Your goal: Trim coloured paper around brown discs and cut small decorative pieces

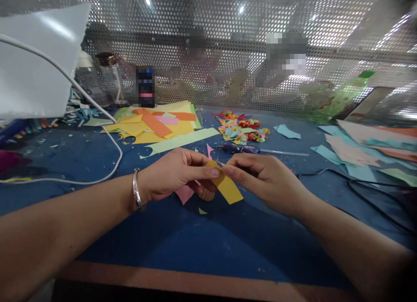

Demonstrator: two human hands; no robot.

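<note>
A yellow paper strip (230, 191) slants down between my two hands. My left hand (177, 174) pinches its upper end, thumb on top, and wears a silver bangle (137, 189). At the strip's upper right edge my right hand (260, 176) has thumb and forefinger pressed together; a thin sliver shows between the fingertips, too small to name. Pink paper (185, 194) lies under my left hand, partly hidden by it. Just beyond the hands rests a dark blue glue gun (241, 149) with a clear glue stick (286, 153) sticking out.
Coloured paper sheets (146, 137) pile up at the back left, beside a white cable (121, 154). Folded paper pieces (244, 128) are heaped at the back centre. Cut sheets (352, 150), a black cable (355, 193) and a green bottle (342, 102) are on the right. A perforated metal screen (221, 76) closes the back.
</note>
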